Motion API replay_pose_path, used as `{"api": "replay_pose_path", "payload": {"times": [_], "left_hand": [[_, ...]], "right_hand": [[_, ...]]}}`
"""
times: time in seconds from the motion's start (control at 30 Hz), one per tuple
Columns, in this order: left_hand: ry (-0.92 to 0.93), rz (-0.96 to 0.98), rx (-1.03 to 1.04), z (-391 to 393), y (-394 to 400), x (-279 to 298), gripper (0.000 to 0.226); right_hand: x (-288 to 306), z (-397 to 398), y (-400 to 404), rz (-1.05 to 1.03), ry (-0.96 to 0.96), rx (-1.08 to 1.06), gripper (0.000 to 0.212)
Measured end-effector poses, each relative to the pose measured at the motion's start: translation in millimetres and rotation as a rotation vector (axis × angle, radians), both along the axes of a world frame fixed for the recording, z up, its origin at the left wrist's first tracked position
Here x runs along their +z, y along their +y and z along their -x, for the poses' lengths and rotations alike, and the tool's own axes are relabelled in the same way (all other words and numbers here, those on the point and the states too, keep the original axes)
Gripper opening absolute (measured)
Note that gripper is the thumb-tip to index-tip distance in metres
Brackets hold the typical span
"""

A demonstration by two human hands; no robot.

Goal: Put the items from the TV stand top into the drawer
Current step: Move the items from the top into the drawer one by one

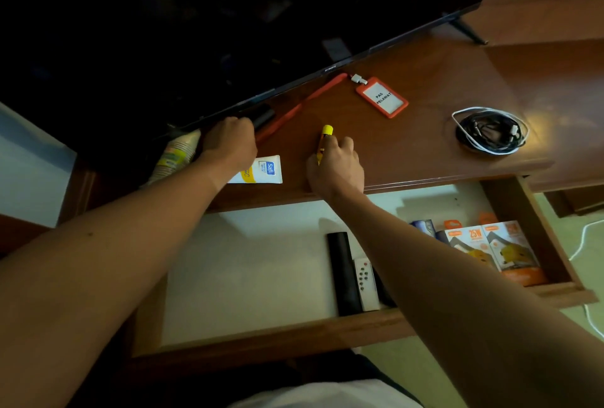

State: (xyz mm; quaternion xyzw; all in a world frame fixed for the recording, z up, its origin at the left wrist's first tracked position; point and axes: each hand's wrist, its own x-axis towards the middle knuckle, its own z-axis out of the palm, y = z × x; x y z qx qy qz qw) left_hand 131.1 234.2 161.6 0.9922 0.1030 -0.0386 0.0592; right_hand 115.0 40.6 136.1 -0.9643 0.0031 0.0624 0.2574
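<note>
On the brown TV stand top (425, 87), my left hand (228, 143) closes on a black cylindrical object (264, 117) under the TV's lower edge. My right hand (336, 167) grips a small yellow tube (325, 136) lying on the wood. A white tube with a blue label (264, 171) lies between my wrists. An orange badge holder (382, 97) with its orange lanyard (304, 104) and a coil of black and white cables (490, 131) also rest on top. The open drawer (261, 264) below holds a black remote (343, 273), a white remote (366, 280) and orange boxes (490, 251).
The large black TV (228, 15) overhangs the back of the stand, its foot (464, 28) at the right. A stack of paper cups (173, 156) lies on its side at the left, beside my left forearm. A white cord (585, 244) trails on the floor at right.
</note>
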Motion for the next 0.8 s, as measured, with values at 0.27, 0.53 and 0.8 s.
{"api": "replay_pose_path", "payload": {"times": [0.27,0.53,0.8], "left_hand": [[0.09,-0.062,-0.005,-19.8,4.4,-2.7,0.02],[0.068,-0.125,-0.038,-24.9,-1.4,-6.3,0.018],[-0.011,-0.202,-0.123,-12.3,-25.1,-0.7,0.025]], "right_hand": [[0.1,-26.9,8.0,-0.014,0.042,0.024,0.044],[4.0,-39.2,5.3,-0.041,0.095,0.023,0.054],[13.0,-30.7,-6.2,-0.132,0.104,0.013,0.058]]}}
